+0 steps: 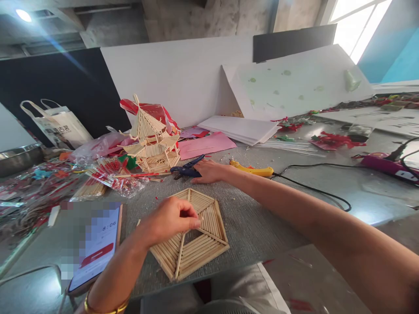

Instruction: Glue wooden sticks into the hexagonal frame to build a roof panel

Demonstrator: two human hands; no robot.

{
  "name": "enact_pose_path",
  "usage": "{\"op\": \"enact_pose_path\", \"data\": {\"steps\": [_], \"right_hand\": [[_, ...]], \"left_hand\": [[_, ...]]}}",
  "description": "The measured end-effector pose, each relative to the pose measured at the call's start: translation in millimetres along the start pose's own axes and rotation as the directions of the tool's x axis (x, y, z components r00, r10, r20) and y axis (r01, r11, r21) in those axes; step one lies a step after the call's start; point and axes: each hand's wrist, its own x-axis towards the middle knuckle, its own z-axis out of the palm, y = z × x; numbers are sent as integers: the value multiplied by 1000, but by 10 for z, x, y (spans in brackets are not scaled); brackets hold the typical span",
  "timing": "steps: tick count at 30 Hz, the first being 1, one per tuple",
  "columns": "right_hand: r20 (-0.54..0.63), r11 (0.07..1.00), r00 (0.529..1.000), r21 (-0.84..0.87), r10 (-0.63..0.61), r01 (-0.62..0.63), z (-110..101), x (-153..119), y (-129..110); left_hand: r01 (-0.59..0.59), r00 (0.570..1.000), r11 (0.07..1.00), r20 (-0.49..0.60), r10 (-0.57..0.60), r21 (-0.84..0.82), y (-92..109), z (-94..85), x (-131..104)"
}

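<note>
Phone reads 8:06; left hand pinched; right hand touches pliers, grip unclear.

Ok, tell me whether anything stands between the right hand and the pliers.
Nothing visible does: the right hand is at the handles of the pliers. The left hand is over the hexagon, clear of that path.

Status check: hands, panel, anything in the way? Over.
Left hand over stick panel, fingertips pinched. Right hand at blue pliers. Panel flat, partly hidden behind left hand.

Pliers and stick pagoda suggest a craft workshop.
</note>
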Motion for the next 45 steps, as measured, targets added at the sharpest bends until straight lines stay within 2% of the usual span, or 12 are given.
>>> {"op": "enact_pose_path", "data": {"steps": [4, 7, 10, 13, 18, 23, 27, 31, 34, 37, 41, 45], "right_hand": [[-37, 1000, 999, -15, 6, -7, -7, 96, 95], [12, 1000, 1000, 1, 7, -7, -45, 201, 166], [77, 998, 997, -46, -30, 33, -110, 298, 213], [101, 990, 995, -134, -23, 37, -188, 369, 224], [118, 986, 990, -151, 83, -65, -287, 381, 135], [77, 982, 985, -122, 157, -147, -429, 81, -29], [-23, 960, 960, 52, 278, -276, -531, -359, -108], [-158, 925, 921, 196, 357, -325, -509, -685, -188], [-162, 869, 882, 322, 442, -376, -447, -773, -306], [-141, 819, 866, 427, 480, -384, -386, -803, -440], [-205, 836, 880, 460, 428, -299, -324, -873, -560], [-256, 885, 889, 380, 380, -269, -288, -930, -598]], "left_hand": [[-63, 967, 964, -255, -5, -259, 140, -162, 74], [-136, 929, 878, -367, -48, -459, 211, -257, 169], [-175, 900, 791, -421, -113, -586, 160, -298, 282], [-203, 892, 721, -429, -143, -663, 30, -299, 364], [-260, 869, 681, -473, -143, -685, -136, -283, 374], [-332, 820, 620, -542, -182, -710, -179, -301, 342], [-440, 775, 488, -593, -217, -754, -180, -304, 344], [-516, 771, 331, -597, -224, -790, -178, -267, 366], [-552, 766, 207, -589, -257, -808, -178, -227, 391], [-563, 761, 159, -584, -282, -811, -174, -185, 424], [-587, 752, 125, -596, -283, -800, -153, -124, 476], [-602, 759, 72, -598, -257, -795, -125, -78, 508]]}}
